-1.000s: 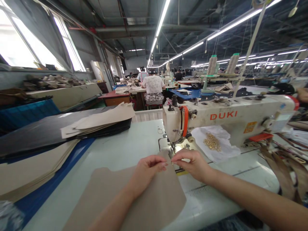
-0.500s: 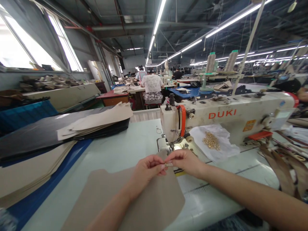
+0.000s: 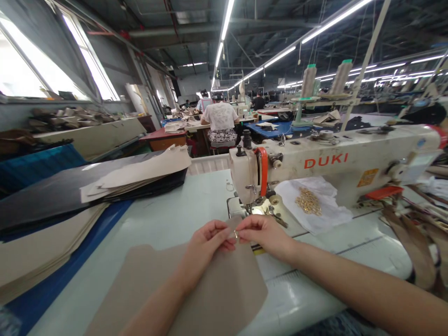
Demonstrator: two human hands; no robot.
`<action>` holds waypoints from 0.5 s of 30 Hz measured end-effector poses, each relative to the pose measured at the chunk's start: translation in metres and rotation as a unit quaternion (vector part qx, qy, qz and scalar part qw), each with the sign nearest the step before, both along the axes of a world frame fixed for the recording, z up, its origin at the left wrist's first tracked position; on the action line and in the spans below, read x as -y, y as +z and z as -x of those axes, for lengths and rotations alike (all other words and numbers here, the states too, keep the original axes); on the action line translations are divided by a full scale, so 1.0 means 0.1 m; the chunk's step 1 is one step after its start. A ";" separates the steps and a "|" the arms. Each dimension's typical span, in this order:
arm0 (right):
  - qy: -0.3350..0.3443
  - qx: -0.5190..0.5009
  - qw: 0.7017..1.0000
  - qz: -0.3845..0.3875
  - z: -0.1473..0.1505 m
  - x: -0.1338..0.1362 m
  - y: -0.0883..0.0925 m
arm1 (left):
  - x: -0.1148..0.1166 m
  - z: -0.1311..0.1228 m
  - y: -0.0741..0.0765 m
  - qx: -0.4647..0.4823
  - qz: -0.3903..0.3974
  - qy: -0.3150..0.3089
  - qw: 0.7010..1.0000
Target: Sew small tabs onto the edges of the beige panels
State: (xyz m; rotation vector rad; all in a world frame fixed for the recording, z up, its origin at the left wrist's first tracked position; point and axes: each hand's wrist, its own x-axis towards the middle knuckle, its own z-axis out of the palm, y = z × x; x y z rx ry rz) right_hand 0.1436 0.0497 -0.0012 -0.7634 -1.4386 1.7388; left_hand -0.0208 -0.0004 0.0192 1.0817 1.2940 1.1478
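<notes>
A: Where are the hands?
B: The left hand (image 3: 206, 242) and right hand (image 3: 264, 233) meet fingertip to fingertip, both pinched shut on a tiny metal ring (image 3: 235, 235), just above the far edge of a flat beige leather panel (image 3: 217, 289) on the pale counter (image 3: 182, 214)

A: What's nearby?
B: Just beyond stands a cream sewing machine (image 3: 332, 163), beside small brass rings on white cloth (image 3: 308, 201)

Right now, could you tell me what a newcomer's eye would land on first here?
Probably the cream sewing machine with its red DUKI lettering, right of centre. In front of it, the left hand and right hand pinch something tiny together over a tan panel on the table. A heap of gold fittings glints on white cloth under the machine's arm.
</notes>
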 end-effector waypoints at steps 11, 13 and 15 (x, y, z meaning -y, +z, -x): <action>0.013 -0.017 0.999 0.046 0.03 0.01 0.00 | 0.01 -0.04 0.01 -0.018 0.019 -0.047 0.999; 0.025 -0.017 0.999 0.021 0.04 0.03 -0.02 | 0.02 -0.05 0.03 -0.038 0.016 -0.052 0.998; 0.029 -0.014 0.999 -0.029 0.04 0.06 -0.01 | 0.03 -0.06 0.04 -0.062 0.008 -0.055 0.997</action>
